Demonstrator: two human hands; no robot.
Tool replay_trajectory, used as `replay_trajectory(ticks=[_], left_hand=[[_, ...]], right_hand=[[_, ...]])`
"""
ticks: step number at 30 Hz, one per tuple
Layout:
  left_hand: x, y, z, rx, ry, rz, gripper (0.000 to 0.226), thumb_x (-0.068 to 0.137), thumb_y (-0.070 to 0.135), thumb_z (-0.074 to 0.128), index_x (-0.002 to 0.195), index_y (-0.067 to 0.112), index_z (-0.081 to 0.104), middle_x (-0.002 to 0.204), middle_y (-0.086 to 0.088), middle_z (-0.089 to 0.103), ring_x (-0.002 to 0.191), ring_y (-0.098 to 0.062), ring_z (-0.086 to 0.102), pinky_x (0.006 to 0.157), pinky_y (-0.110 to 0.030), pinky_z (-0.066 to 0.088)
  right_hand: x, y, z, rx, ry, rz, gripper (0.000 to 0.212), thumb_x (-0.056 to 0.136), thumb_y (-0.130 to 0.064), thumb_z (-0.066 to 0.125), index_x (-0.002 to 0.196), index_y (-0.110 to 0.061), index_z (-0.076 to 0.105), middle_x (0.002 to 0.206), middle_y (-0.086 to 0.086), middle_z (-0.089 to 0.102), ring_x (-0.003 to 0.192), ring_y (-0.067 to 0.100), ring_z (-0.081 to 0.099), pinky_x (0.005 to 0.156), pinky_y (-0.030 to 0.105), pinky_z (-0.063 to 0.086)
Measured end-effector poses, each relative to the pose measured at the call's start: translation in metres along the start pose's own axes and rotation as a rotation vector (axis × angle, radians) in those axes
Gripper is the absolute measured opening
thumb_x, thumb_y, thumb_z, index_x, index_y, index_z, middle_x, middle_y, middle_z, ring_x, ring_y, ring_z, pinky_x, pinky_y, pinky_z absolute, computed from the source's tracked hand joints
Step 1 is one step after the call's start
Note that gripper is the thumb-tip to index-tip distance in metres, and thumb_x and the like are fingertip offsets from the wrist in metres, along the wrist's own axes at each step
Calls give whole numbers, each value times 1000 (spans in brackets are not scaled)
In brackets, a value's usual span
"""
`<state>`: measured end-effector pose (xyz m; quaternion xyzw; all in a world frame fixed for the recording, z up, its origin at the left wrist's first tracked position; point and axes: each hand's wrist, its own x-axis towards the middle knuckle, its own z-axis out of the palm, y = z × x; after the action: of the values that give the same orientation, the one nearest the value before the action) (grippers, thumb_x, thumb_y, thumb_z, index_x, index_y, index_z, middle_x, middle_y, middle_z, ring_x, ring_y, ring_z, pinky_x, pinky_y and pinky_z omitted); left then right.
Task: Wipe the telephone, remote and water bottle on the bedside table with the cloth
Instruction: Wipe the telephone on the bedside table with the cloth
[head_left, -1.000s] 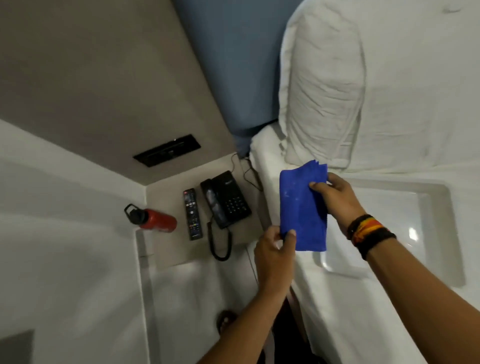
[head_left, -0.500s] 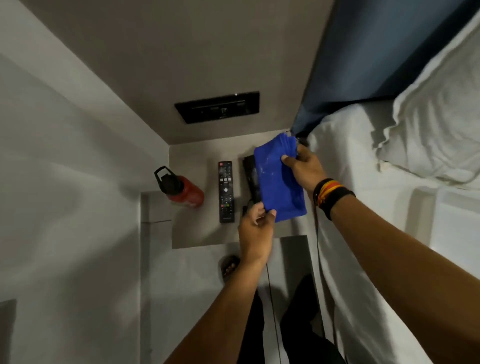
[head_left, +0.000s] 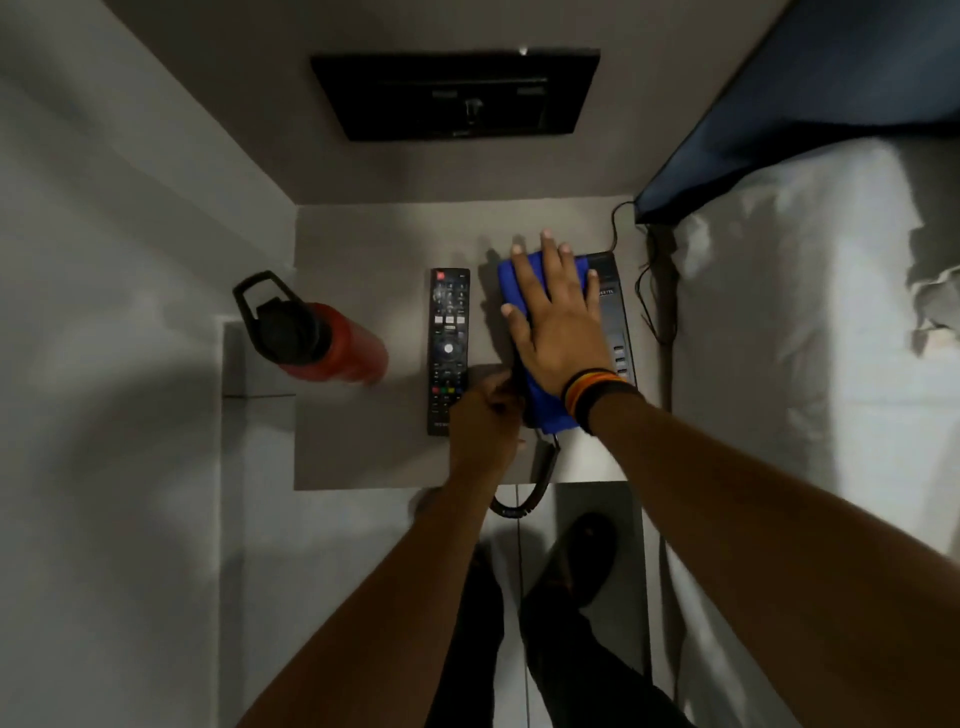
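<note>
A black telephone (head_left: 616, 322) lies on the grey bedside table (head_left: 374, 457), mostly hidden under a blue cloth (head_left: 511, 283). My right hand (head_left: 561, 332) presses flat on the cloth, fingers spread, wrist bands toward me. At the near-left edge of the telephone, my left hand (head_left: 483, 421) is curled around its dark side. A black remote (head_left: 448, 348) lies just left of the phone, buttons up. Further left stands a red water bottle (head_left: 332, 345) with a black looped cap, at the table's left edge.
The coiled handset cord (head_left: 535, 488) hangs over the table's front edge. Thin cables (head_left: 649, 291) run along the gap beside the white bed (head_left: 805, 364) on the right. A black wall panel (head_left: 454, 96) sits above the table. My legs and sandalled foot (head_left: 587, 556) stand below.
Both hands moved from holding the cloth in the air down to the table. The cloth now lies on the telephone under my right hand, and my left hand has let it go and grips the phone.
</note>
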<state>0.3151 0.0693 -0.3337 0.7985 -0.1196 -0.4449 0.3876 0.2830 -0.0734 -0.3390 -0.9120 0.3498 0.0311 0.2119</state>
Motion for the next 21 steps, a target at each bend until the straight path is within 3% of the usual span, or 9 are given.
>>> replay_trajectory(ticks=[4, 8, 10, 13, 16, 18, 20, 21], left_hand=[[3, -12, 4, -22, 40, 8, 26, 103, 19, 61, 126, 16, 72, 106, -5, 81, 84, -19, 81, 63, -42, 68], [8, -8, 1, 22, 21, -15, 36, 99, 5, 64, 131, 19, 72, 114, -3, 80, 95, -19, 79, 74, -44, 69], [9, -6, 2, -8, -6, -72, 40, 100, 5, 65, 137, 20, 69, 117, -2, 76, 93, -16, 77, 70, -41, 69], [11, -8, 1, -51, -19, -87, 44, 101, 3, 63, 142, 19, 64, 119, 1, 71, 95, -14, 74, 67, -33, 68], [10, -10, 2, -67, -6, -53, 47, 100, 3, 65, 144, 17, 62, 120, -4, 72, 99, -18, 73, 66, -32, 67], [8, -12, 5, -62, 12, -33, 45, 100, 4, 65, 143, 16, 63, 123, -7, 73, 93, -15, 72, 62, -27, 66], [5, -10, 8, -79, 64, -20, 39, 103, 7, 62, 141, 16, 65, 124, -8, 74, 88, -13, 72, 61, -25, 65], [3, -7, 9, -94, 100, -10, 37, 103, 12, 61, 139, 16, 66, 124, -9, 75, 89, -14, 73, 66, -28, 67]], right_hand=[[-8, 2, 11, 42, 91, -21, 57, 102, -39, 33, 155, -27, 15, 165, 8, 6, 151, 27, 2, 119, 56, 7], [-47, 7, 15, 14, 60, -63, 57, 103, -35, 34, 155, -22, 15, 164, 12, 3, 150, 30, -1, 121, 49, 5], [-78, 15, 23, 6, 26, -99, 59, 102, -32, 39, 155, -21, 16, 163, 12, 0, 150, 29, -3, 121, 48, 4], [-118, 34, 39, -62, -32, -161, 78, 91, -13, 59, 155, -20, 16, 162, 10, -1, 150, 31, -1, 120, 51, 7], [-155, 45, 49, -122, -88, -162, 99, 74, 12, 61, 155, -21, 15, 163, 9, -4, 150, 30, -1, 120, 51, 9], [-174, 45, 47, -110, -133, -131, 105, 69, 17, 60, 155, -24, 16, 163, 7, -4, 150, 31, 5, 114, 49, 30], [-183, 44, 32, -37, -169, -55, 106, 71, 17, 60, 155, -28, 14, 164, 4, -5, 138, 36, 37, 88, 35, 58], [-182, 43, 19, 21, -151, -21, 106, 73, 15, 60, 155, -30, 10, 164, 3, -6, 121, 33, 55, 77, 29, 60]])
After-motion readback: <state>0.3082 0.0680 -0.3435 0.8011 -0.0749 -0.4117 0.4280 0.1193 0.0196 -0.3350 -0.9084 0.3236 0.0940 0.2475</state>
